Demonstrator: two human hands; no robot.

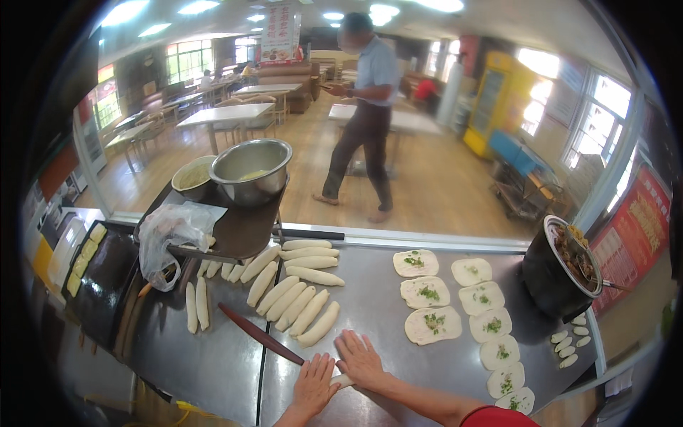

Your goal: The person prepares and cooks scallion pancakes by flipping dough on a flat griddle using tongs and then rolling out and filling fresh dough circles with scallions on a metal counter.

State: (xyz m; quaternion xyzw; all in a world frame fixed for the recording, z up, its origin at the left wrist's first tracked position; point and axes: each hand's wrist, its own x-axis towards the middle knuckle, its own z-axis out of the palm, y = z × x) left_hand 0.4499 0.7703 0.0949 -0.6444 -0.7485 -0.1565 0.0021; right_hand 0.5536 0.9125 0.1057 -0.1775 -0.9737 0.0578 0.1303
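Observation:
My left hand (314,385) and my right hand (358,360) lie flat, fingers extended, on a short dough roll (342,380) that shows between them on the steel table (373,277). The tip of a dark red tapered rolling pin (259,333) reaches my left fingertips. Beyond my hands, long dough rolls (318,324) lie side by side. To the right are two columns of flattened dough pieces (433,325), topped with chopped green onion. What lies under my palms is hidden.
A dark tray (240,229) at the back left holds a steel bowl (251,165), a smaller bowl (193,176) and a plastic bag (173,235). A filled black pot (560,272) and small dough pieces (568,352) are at right. A person (368,96) stands beyond the counter.

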